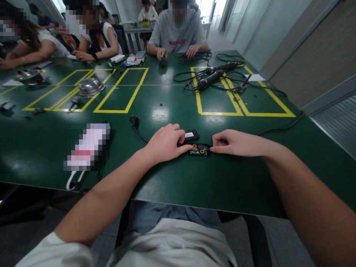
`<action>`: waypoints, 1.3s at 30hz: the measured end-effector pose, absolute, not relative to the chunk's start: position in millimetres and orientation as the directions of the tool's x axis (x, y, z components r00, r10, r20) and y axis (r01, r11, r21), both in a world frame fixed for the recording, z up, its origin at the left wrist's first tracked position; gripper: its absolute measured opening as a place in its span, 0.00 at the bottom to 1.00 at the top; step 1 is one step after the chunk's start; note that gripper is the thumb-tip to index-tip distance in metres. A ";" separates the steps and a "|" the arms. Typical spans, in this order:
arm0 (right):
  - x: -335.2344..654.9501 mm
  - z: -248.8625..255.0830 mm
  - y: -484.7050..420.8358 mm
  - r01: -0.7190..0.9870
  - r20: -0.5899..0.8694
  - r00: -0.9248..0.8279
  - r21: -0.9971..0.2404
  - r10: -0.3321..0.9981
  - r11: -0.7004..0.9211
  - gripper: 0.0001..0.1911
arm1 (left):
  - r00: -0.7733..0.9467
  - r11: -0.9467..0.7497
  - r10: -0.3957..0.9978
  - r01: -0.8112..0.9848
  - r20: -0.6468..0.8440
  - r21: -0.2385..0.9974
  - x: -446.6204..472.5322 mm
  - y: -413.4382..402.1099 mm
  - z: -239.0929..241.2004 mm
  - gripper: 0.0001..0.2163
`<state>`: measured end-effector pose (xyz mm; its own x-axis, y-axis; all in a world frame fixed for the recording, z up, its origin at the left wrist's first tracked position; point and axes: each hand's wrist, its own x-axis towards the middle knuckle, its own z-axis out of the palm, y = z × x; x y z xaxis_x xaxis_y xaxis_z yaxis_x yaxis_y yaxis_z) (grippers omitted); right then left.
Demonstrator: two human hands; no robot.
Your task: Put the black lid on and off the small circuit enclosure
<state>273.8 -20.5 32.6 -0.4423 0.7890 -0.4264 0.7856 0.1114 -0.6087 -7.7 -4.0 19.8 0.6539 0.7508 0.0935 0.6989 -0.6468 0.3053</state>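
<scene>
Eyes on the open casing [199, 150], the landmark here: it lies on the green bench [172, 181] between two bare hands, its circuit parts and copper-coloured coils in plain view. So the opening-up looks done! The dark cover piece [191, 135] with its white label sits just behind that casing, off it and apart. Closing up? Not done, with the insides bare; whether anything inside is loose or fixed, too small to call from here.

Now the fingers. On the casing's left, the left hand [167, 142] has its thumb stretched to the near edge, the other fingers bent beside the cover piece; a firm grip, I can't tell. On the casing's right, the right hand [236, 142] has thumb and forefinger drawn close together at the end, but whether they're pinching a wire, the rim or nothing, that's hidden.

Left of the casing and beyond it, a black plug [134, 121] lies on its cord, which runs behind the left hand. No tool in either hand that I can see; I'd call it midway, opened and not reassembled.
</scene>
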 end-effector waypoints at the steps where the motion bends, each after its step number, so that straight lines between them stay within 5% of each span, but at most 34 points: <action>1: 274.0 31.7 -20.1 0.783 -0.423 -0.445 -0.611 0.789 0.114 0.31 | 0.627 -0.636 0.764 0.689 0.154 0.348 -8.2 -3.5 17.8 0.16; 4: 275.4 30.0 -18.5 0.772 -0.422 -0.454 -0.626 0.785 0.110 0.30 | 0.586 -0.627 0.773 0.645 0.243 0.436 -9.6 1.3 9.4 0.13; 10: 278.3 32.2 -17.0 0.737 -0.428 -0.477 -0.671 0.767 0.084 0.23 | 0.626 -0.623 0.764 0.652 0.157 0.432 -12.5 11.7 2.6 0.16; 16: 280.0 32.3 -13.2 0.631 -0.342 -0.478 -0.775 0.809 0.045 0.13 | 0.684 -0.715 0.668 0.482 0.292 0.506 -13.0 -4.9 18.8 0.19; 23: 274.1 35.8 -15.5 0.687 -0.359 -0.441 -0.724 0.823 0.052 0.21 | 0.839 -0.814 0.524 0.443 0.145 0.376 -8.3 -13.2 20.1 0.17; 28: 273.4 36.5 -17.5 0.732 -0.379 -0.430 -0.678 0.819 0.071 0.30 | 0.825 -0.787 0.548 0.453 0.138 0.418 -5.6 -13.2 18.1 0.17; 35: 274.7 36.4 -17.6 0.725 -0.356 -0.407 -0.686 0.841 0.061 0.30 | 0.637 -0.561 0.756 0.509 0.153 0.653 1.7 -8.7 12.4 0.17; 39: 273.5 37.4 -17.5 0.737 -0.378 -0.426 -0.672 0.822 0.072 0.33 | 0.516 -0.522 0.839 0.680 0.170 0.514 1.5 -2.7 6.5 0.11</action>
<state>273.5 -17.5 37.4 -0.4256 0.8222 -0.3779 0.7369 0.0725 -0.6721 1.5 -2.7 6.5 0.5161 0.8395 0.1701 0.6804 -0.5224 0.5139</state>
